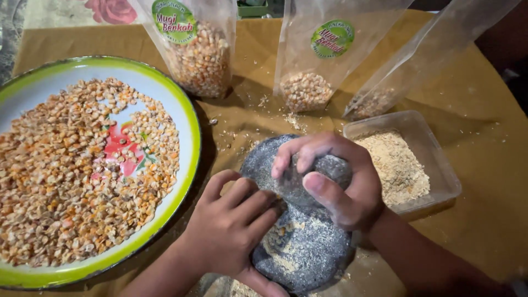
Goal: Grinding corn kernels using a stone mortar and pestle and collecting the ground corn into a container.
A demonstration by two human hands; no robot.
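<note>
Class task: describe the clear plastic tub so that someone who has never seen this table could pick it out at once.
Start at the big green-rimmed tray of kernels, then go right past the right hand. The clear plastic tub sits there, the only rectangular container, holding pale ground meal rather than whole kernels.

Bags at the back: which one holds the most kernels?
The left bag, beside the plate; its kernels reach far higher than in the other two.

Tabletop layout, head view.
Stone mortar [305,242] at front centre, under both hands; tray of corn kernels [82,165] left; tub of ground meal [407,165] right; three pouches [201,47] standing behind, on cloth-covered table [484,148].
</note>
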